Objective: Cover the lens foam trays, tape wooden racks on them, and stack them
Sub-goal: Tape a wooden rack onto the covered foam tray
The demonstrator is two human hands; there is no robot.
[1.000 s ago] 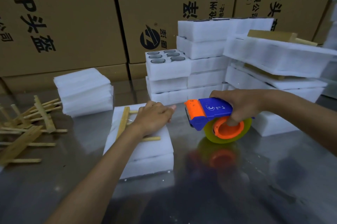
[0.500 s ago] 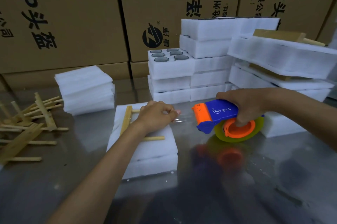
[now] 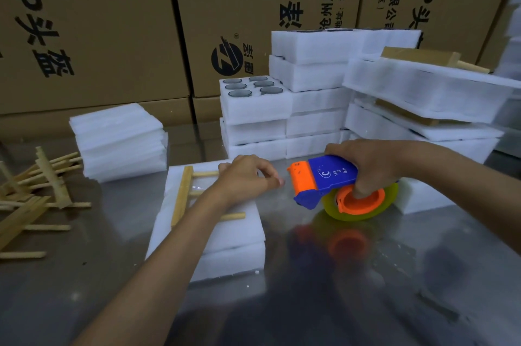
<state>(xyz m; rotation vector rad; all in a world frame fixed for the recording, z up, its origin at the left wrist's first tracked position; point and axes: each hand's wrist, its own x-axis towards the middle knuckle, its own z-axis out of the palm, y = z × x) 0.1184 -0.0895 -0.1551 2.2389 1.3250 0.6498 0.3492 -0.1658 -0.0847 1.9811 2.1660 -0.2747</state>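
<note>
While the left hand (image 3: 248,176) rests on the wooden rack (image 3: 183,193) atop the covered foam tray (image 3: 234,233), the main risk is judged to be the tape coming away crooked or loose; the rack lies only on soft foam, so a sideways tug from the tape dispenser (image 3: 324,181) could drag it askew, or lift the thin cover sheet off the tray beneath; tape may also fold on itself and stick to the fingers before it is pressed flat; a clear strip seems to cross the rack's rungs, though whether it reaches the dispenser cannot be told.

The left forearm reaches in from the lower left, palm down over the rack's far rungs, fingers curled with the tips drawn together at the tray's right edge, apparently pinching a tape end, though that is too faint to confirm; the right hand (image 3: 369,165) comes in from the right, wrapped over the dispenser's blue body with a finger hooked into the orange hub, holding it just beside the tray, above the steel table (image 3: 338,303); finished trays (image 3: 423,92) are stacked behind.
</note>
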